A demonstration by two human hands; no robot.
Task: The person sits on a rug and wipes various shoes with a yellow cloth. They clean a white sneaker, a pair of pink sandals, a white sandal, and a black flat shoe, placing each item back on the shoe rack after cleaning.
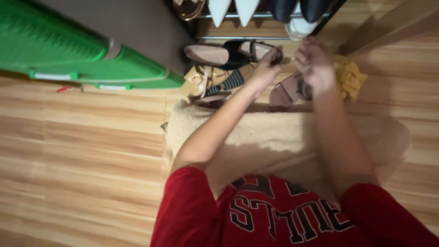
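— Where's there room to move?

— The wooden floor (82, 151) lies open to the left, bounded by the green suitcase (87, 55) at the top edge. The shaggy beige rug (256, 132) runs up to the shoe rack (238, 16).

— And the hands?

— Left hand (266, 68) pinches the black-strapped flat shoe (233, 52), just before the rack. Right hand (313, 64) is curled above a pink sandal (286, 93); too blurred, I can't tell whether it's gripping.

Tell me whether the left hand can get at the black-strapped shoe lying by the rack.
Probably yes: the left hand is already at the toe end of the black-strapped shoe, nothing lying between them. Blur hides whether the fingers actually touch it.
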